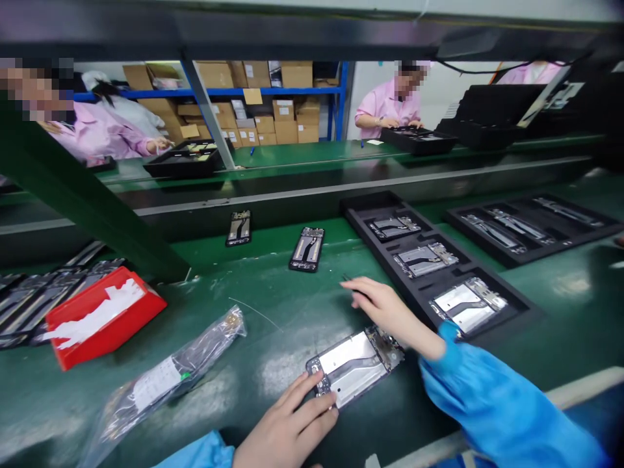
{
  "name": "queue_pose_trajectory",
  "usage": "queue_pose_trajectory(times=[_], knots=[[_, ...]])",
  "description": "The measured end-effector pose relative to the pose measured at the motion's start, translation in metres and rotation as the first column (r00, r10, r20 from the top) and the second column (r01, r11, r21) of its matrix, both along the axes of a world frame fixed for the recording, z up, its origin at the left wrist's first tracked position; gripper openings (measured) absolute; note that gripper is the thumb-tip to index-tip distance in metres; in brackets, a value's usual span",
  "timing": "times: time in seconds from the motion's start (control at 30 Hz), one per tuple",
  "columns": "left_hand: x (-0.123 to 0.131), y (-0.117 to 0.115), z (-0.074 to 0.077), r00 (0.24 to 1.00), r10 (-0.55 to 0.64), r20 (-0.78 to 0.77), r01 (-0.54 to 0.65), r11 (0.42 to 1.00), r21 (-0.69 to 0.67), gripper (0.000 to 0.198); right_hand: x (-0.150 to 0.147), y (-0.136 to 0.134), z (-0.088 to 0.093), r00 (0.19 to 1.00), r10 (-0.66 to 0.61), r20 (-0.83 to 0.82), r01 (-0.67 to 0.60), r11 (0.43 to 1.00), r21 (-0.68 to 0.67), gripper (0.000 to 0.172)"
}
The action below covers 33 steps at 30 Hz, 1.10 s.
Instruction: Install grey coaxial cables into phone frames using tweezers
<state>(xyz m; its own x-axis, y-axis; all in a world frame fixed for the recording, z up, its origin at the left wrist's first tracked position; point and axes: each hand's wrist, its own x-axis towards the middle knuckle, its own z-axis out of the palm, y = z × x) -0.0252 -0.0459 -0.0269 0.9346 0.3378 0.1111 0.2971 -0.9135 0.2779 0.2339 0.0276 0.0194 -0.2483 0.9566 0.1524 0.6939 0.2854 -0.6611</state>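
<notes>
An opened phone [353, 364] lies tilted on the green bench, its silver inner plate, dark ribbon cable and circuit board showing. My left hand [290, 422] holds its near left end, fingertips on the frame and corner; the thumb is mostly out of sight. Over the board end, my right hand [383, 305] is closed around a thin dark tool [347, 278], its tip pointing left, away from the phone. What kind of tool it is stays unclear. Two more opened phones, one nearer [307, 249] and one farther [238, 227], lie beyond my hands.
Right of me, a black foam tray [414, 286] holds three opened phones; another tray [507, 250] carries narrow metal parts. To the left are a plastic bag of parts [170, 383], a red bin [107, 318] and stacked phone frames [29, 302]. A slanted green post [92, 195] stands there. People work opposite.
</notes>
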Motion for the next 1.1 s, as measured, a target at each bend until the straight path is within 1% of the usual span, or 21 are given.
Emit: queue_pose_trajectory(times=[0.03, 0.07, 0.13, 0.2, 0.23, 0.3, 0.37, 0.43, 0.5, 0.53, 0.57, 0.6, 0.63, 0.67, 0.73, 0.8, 0.83, 0.9, 0.97, 1.03, 1.1], knots=[[0.000, 0.000, -0.001, 1.000, 0.010, -0.014, -0.010, 1.000, -0.004, 0.054, -0.012, 0.016, -0.001, 0.989, 0.014, 0.144, -0.024, 0.998, 0.066, 0.036], [0.000, 0.000, -0.001, 1.000, 0.014, -0.024, -0.014, 1.000, -0.008, 0.056, -0.023, 0.032, -0.002, 0.955, 0.007, 0.296, -0.039, 0.994, 0.103, 0.039], [0.001, 0.000, 0.000, 0.999, 0.011, -0.040, -0.011, 1.000, -0.017, 0.058, -0.041, 0.059, -0.006, 0.935, -0.010, 0.354, -0.032, 0.993, 0.113, 0.042], [0.001, 0.000, 0.004, 0.999, 0.008, -0.051, -0.009, 1.000, -0.027, 0.060, -0.053, 0.076, -0.010, 0.924, -0.018, 0.383, -0.024, 0.994, 0.103, 0.042], [0.002, 0.000, 0.006, 0.998, 0.008, -0.058, -0.010, 0.999, -0.035, 0.061, -0.057, 0.079, -0.012, 0.918, -0.010, 0.396, -0.031, 0.995, 0.095, 0.042], [0.002, 0.000, 0.011, 0.998, 0.004, -0.066, -0.008, 0.999, -0.053, 0.060, -0.061, 0.076, -0.013, 0.908, 0.034, 0.417, -0.069, 0.995, 0.070, 0.042], [0.002, 0.000, 0.014, 0.998, -0.005, -0.063, 0.000, 0.997, -0.071, 0.060, -0.060, 0.063, -0.011, 0.899, 0.103, 0.425, -0.128, 0.991, 0.029, 0.042], [0.001, -0.001, 0.015, 0.999, -0.002, -0.049, -0.002, 0.996, -0.089, 0.059, -0.052, 0.043, -0.005, 0.919, 0.182, 0.348, -0.199, 0.980, 0.012, 0.039], [0.000, -0.002, 0.015, 0.999, 0.009, -0.043, -0.013, 0.995, -0.103, 0.058, -0.037, 0.020, 0.003, 0.955, 0.259, 0.141, -0.265, 0.964, 0.025, 0.036], [0.000, -0.003, 0.015, 0.999, 0.012, -0.044, -0.016, 0.994, -0.108, 0.057, -0.027, 0.007, 0.007, 0.959, 0.284, -0.006, -0.284, 0.958, 0.030, 0.036], [-0.001, -0.003, 0.015, 0.999, 0.013, -0.047, -0.018, 0.993, -0.113, 0.056, -0.017, -0.006, 0.011, 0.944, 0.294, -0.148, -0.297, 0.955, -0.001, 0.037], [-0.001, -0.004, 0.016, 0.999, 0.014, -0.049, -0.019, 0.993, -0.115, 0.056, -0.005, -0.018, 0.013, 0.922, 0.260, -0.287, -0.286, 0.957, -0.050, 0.038], [-0.001, -0.003, 0.017, 0.999, 0.014, -0.051, -0.020, 0.993, -0.116, 0.055, 0.005, -0.030, 0.014, 0.890, 0.191, -0.414, -0.251, 0.963, -0.095, 0.038], [-0.001, -0.003, 0.017, 0.999, 0.014, -0.052, -0.020, 0.993, -0.114, 0.055, 0.015, -0.042, 0.013, 0.852, 0.095, -0.515, -0.186, 0.974, -0.129, 0.037], [-0.001, -0.003, 0.019, 0.999, 0.013, -0.052, -0.018, 0.995, -0.101, 0.054, 0.031, -0.064, 0.005, 0.774, -0.100, -0.625, -0.028, 0.981, -0.192, 0.033], [0.000, -0.002, 0.020, 0.999, 0.009, -0.048, -0.013, 0.996, -0.083, 0.053, 0.041, -0.082, -0.008, 0.737, -0.223, -0.637, 0.081, 0.966, -0.245, 0.024], [0.000, -0.001, 0.020, 0.999, 0.007, -0.043, -0.011, 0.997, -0.075, 0.052, 0.044, -0.089, -0.015, 0.748, -0.244, -0.618, 0.098, 0.961, -0.260, 0.019], [0.000, -0.001, 0.020, 0.999, 0.007, -0.034, -0.009, 0.998, -0.059, 0.050, 0.047, -0.100, -0.025, 0.809, -0.200, -0.553, 0.070, 0.967, -0.247, 0.017], [0.001, 0.000, 0.020, 0.999, 0.005, -0.032, -0.006, 0.999, -0.039, 0.049, 0.049, -0.106, -0.030, 0.872, -0.120, -0.474, 0.032, 0.981, -0.190, 0.017], [0.001, 0.000, 0.021, 0.999, 0.000, -0.036, 0.000, 1.000, -0.016, 0.047, 0.048, -0.108, -0.032, 0.906, -0.065, -0.419, 0.012, 0.991, -0.130, 0.017], [0.001, 0.000, 0.021, 0.999, -0.009, -0.039, 0.009, 1.000, 0.003, 0.046, 0.047, -0.109, -0.032, 0.916, -0.045, -0.399, 0.011, 0.996, -0.089, 0.020]])
